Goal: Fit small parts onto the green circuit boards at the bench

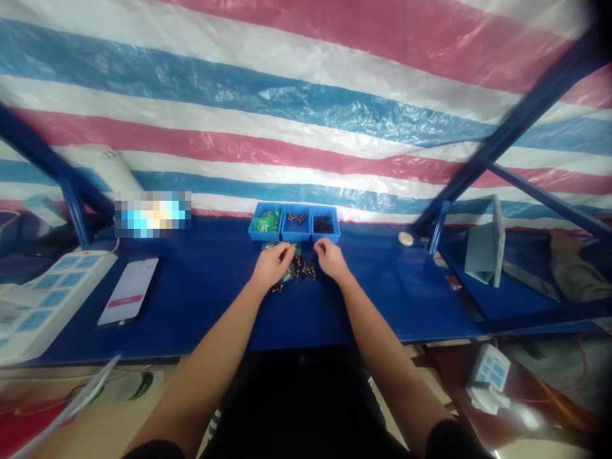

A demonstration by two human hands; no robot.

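My left hand rests on the blue table with its fingers curled over small green parts and dark screws lying loose between my hands. My right hand sits just right of that pile, fingers bent in a pinch; what it holds, if anything, is too small to make out. Directly behind the hands stand three small blue bins: the left bin holds green pieces, the middle bin a few dark screws, the right bin a heap of black parts.
A phone lies screen-up at the left, beside a white power strip. A small round white object sits near a blue frame post. A tablet on a stand is at the right. A striped tarp hangs behind.
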